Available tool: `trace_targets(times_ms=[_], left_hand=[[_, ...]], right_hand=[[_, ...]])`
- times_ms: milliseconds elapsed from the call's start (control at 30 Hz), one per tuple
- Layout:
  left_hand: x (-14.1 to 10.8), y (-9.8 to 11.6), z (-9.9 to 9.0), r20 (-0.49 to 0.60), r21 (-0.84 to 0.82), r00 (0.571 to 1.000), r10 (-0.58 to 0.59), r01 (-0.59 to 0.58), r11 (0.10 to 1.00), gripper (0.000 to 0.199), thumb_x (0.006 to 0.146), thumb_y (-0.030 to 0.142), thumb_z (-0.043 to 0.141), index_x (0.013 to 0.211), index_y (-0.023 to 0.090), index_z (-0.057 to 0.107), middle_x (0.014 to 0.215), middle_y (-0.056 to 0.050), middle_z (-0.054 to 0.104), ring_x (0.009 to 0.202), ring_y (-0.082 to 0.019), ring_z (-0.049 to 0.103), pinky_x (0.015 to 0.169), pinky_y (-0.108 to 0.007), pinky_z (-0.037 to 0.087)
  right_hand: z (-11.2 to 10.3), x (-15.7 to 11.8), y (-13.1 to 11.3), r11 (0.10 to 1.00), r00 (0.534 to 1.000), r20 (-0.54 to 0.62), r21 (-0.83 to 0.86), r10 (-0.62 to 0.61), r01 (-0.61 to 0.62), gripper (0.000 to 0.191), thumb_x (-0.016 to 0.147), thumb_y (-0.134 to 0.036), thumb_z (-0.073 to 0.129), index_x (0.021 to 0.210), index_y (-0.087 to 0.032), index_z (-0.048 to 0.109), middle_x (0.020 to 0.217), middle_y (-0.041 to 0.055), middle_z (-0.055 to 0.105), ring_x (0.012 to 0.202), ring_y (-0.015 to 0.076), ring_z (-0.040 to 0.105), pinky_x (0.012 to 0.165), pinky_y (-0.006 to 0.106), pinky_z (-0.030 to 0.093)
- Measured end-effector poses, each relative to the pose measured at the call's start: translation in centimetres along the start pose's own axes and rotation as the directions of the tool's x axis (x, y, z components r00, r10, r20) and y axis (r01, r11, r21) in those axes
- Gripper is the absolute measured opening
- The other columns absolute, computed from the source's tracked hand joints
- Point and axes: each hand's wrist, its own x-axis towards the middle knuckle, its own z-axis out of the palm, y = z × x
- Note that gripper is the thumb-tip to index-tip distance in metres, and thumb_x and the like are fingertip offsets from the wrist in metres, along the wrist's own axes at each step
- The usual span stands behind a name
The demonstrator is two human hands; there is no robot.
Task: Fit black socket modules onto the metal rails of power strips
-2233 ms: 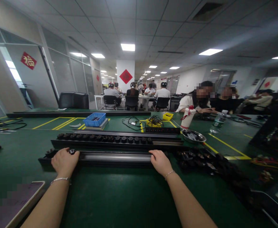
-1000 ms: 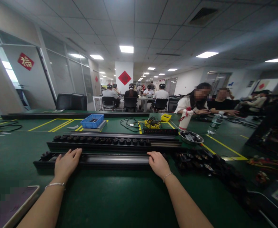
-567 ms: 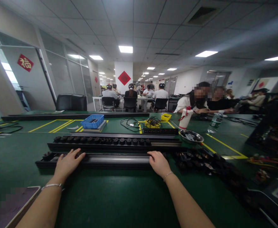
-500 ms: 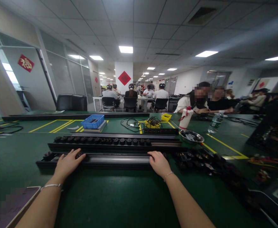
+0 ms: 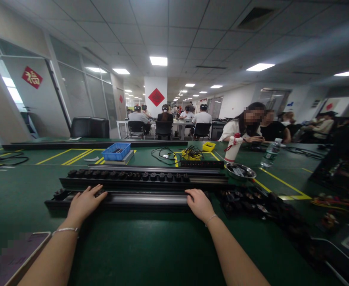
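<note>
A long black channel with a shiny grey metal strip inside lies across the table in front of me. My left hand rests over its left part, fingers spread, with small black socket pieces under and between them. More black pieces sit at the channel's left end. At the right end, my right hand grips the channel, its bent fingers over the top; what lies beneath the palm is hidden. Just behind is a second black channel holding a row of round black sockets.
Loose black parts are heaped to the right. Farther back stand a blue bin, a metal bowl, a white cup, a water bottle and tangled cables. A phone lies at front left. People sit beyond.
The left hand has shifted very slightly. The right hand and the channels stay in place.
</note>
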Motion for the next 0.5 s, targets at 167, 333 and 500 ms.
trace_targets(times_ms=[167, 333, 500], left_hand=[[0.03, -0.43, -0.08, 0.182, 0.283, 0.978, 0.101, -0.15, 0.947, 0.042, 0.076, 0.03, 0.038, 0.112, 0.035, 0.059, 0.139, 0.005, 0.039, 0.131, -0.031, 0.026, 0.102, -0.053, 0.021], [0.04, -0.54, -0.43, 0.211, 0.284, 0.973, 0.098, -0.157, 0.946, 0.043, 0.079, 0.033, 0.033, 0.115, 0.036, 0.057, 0.14, 0.005, 0.038, 0.131, -0.03, 0.027, 0.102, -0.052, 0.024], [-0.09, -0.1, -0.67, 0.214, 0.273, 0.972, 0.102, -0.16, 0.949, 0.043, 0.08, 0.035, 0.031, 0.115, 0.035, 0.057, 0.14, 0.004, 0.038, 0.131, -0.032, 0.025, 0.102, -0.055, 0.022]], right_hand=[[0.27, 0.06, 0.2, 1.0, 1.0, -0.006, -0.01, -0.002, 0.002, 0.035, 0.08, -0.021, 0.039, 0.106, -0.017, 0.062, 0.105, 0.0047, 0.063, 0.101, 0.017, 0.05, 0.091, 0.027, 0.036], [0.52, 0.09, 0.47, 1.0, 1.0, -0.018, -0.006, -0.017, 0.017, 0.034, 0.081, -0.022, 0.039, 0.105, -0.017, 0.062, 0.105, 0.0049, 0.063, 0.101, 0.0172, 0.05, 0.092, 0.027, 0.035], [0.49, 0.0, 0.46, 1.0, 1.0, -0.021, 0.014, -0.01, 0.011, 0.034, 0.081, -0.022, 0.04, 0.105, -0.019, 0.062, 0.106, 0.0042, 0.062, 0.102, 0.0168, 0.05, 0.091, 0.027, 0.036]])
